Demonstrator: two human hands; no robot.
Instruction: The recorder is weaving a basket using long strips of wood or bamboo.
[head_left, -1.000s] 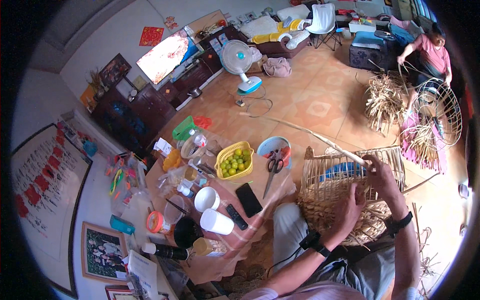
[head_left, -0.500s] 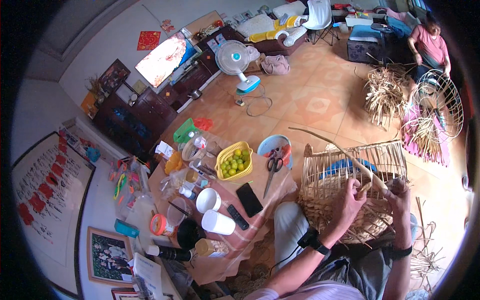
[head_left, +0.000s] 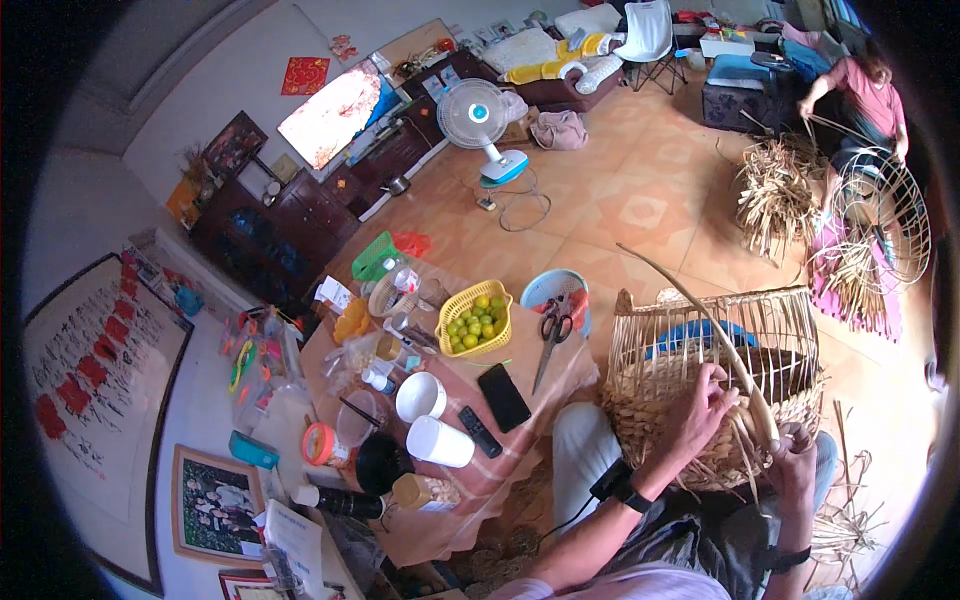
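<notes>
A half-woven basket [head_left: 640,412] of dried leaf strips rests at my lap, with thin upright stakes around its upper part and something blue inside. One long tan leaf strip [head_left: 728,345] rises from it, its thin tip pointing to the far left. My right hand [head_left: 795,462] is closed around the thick lower end of that strip, at the basket's near right side. Curled fingers of my left hand [head_left: 700,412] press at the strip's left side, over the woven wall; the fingertips are partly hidden. Loose strip ends hang below both hands.
On my left a table [head_left: 530,430] bears scissors [head_left: 552,345], a phone [head_left: 503,397], a remote [head_left: 480,432], a yellow basket of green fruit [head_left: 505,335] and several jars. A fan [head_left: 503,168] stands beyond. Far right, a person [head_left: 868,100] holds an open basket frame [head_left: 925,230].
My right hand has moved down and slightly nearer, drawing the strip's thick end downward. The strip now stands steeper. The far person's arm has swung outward to the left.
</notes>
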